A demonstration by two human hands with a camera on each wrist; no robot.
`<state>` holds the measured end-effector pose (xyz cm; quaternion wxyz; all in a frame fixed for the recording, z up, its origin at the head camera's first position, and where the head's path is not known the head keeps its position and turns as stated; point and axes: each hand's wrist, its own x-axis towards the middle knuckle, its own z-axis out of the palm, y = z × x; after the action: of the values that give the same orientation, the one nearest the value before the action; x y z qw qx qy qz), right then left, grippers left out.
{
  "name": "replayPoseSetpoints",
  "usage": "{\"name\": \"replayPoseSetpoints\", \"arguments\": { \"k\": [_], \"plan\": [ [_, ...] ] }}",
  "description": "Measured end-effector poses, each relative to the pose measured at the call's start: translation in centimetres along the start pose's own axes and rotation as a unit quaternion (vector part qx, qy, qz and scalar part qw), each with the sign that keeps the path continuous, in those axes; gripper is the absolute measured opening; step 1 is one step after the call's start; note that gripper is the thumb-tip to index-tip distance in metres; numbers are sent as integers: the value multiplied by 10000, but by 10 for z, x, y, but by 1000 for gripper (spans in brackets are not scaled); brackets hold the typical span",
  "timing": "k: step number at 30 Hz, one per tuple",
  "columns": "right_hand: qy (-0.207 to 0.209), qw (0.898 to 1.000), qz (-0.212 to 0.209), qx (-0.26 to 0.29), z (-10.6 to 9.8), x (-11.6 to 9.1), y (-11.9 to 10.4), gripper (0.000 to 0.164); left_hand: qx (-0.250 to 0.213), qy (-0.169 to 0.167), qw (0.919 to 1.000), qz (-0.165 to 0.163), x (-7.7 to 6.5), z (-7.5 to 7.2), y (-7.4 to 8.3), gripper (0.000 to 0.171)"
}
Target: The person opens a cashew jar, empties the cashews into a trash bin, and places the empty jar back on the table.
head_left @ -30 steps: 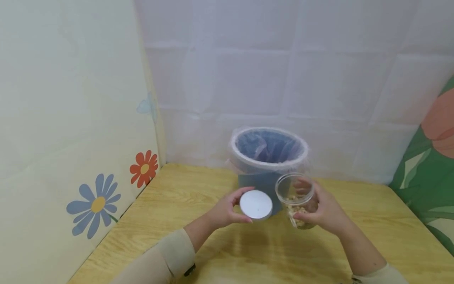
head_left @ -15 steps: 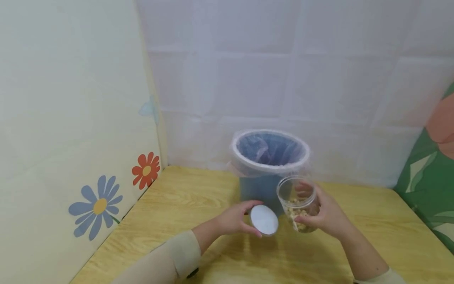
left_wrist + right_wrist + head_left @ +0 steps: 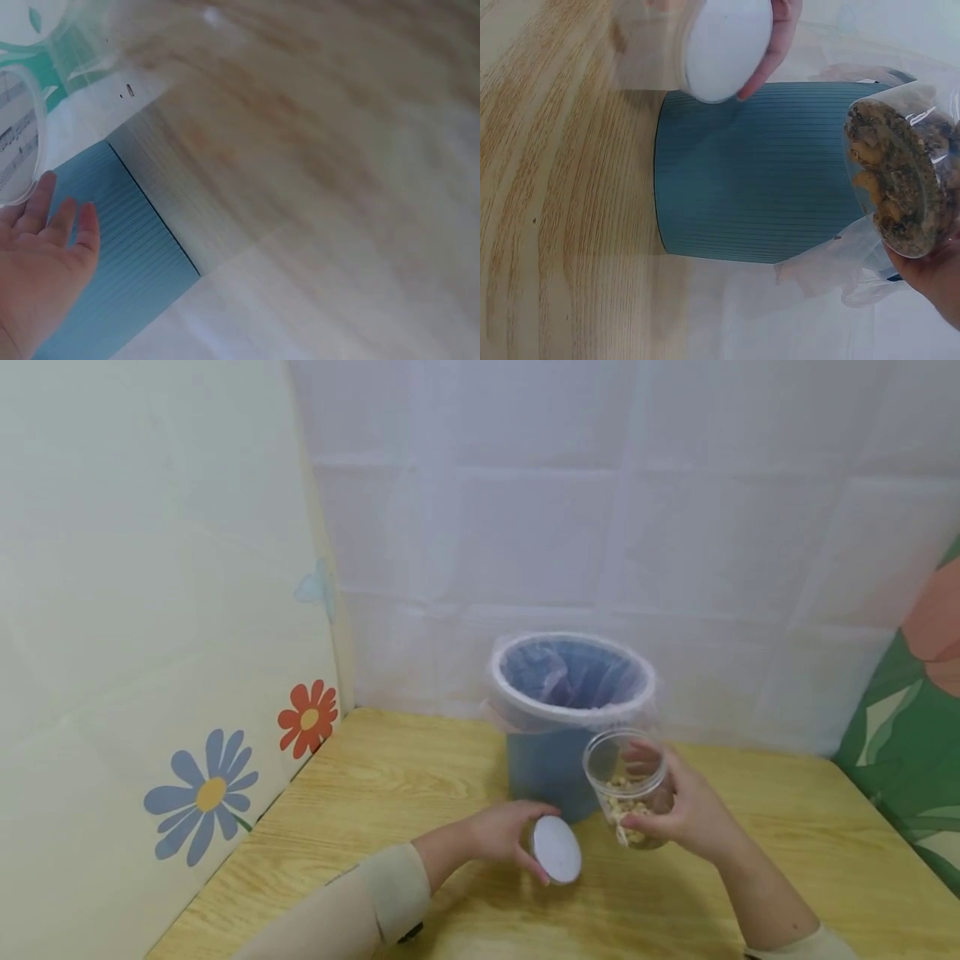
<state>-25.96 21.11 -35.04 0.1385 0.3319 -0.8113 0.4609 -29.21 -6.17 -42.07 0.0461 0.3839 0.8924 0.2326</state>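
My left hand pinches a white round lid by its edge, between thumb and fingers, tilted on its side above the table. In my right hand is a clear jar, lidless, leaning with its mouth toward the bin. Lumpy pale-brown pieces and dark crumbs fill its lower part; the right wrist view shows them through the jar's base. The left wrist view has my left hand at the rim of a disc with printed lines. Lid and jar are apart.
A blue ribbed bin with a white rim ring and a clear plastic liner stands on the wood-grain table, just behind both hands. Pale sheeting hangs behind, with flower-printed panels on both sides.
My left hand has moved down and slightly right with the lid, turning it more on edge. My right hand and the jar have stayed nearly in place.
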Motion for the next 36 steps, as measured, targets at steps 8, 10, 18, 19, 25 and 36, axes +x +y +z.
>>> {"name": "replayPoseSetpoints", "arguments": {
  "k": [8, 10, 18, 19, 25, 36],
  "plan": [
    [61, 9999, -33, -129, 1, 0, -1, 86, 114, -345, 9993, 65, -2, 2, 0, 88],
    [65, 9998, -20, -163, 1, 0, -1, 86, 191, -472, 9987, 57, -2, 4, 0, 88],
    [19, 10000, -16, -53, 2, 0, -1, 85, 492, -574, 9970, 135, -2, 6, 1, 89],
    [22, 10000, -15, -41, 2, 0, -1, 85, 468, -586, 9971, 124, -2, 6, 1, 89],
    [22, 10000, -61, 46, 1, 1, -1, 86, 360, -710, 9967, 156, -3, 7, -4, 86],
    [57, 9999, -84, 4, 0, 1, -2, 86, 248, -1143, 9931, 102, -7, 3, 0, 73]
  ]
}}
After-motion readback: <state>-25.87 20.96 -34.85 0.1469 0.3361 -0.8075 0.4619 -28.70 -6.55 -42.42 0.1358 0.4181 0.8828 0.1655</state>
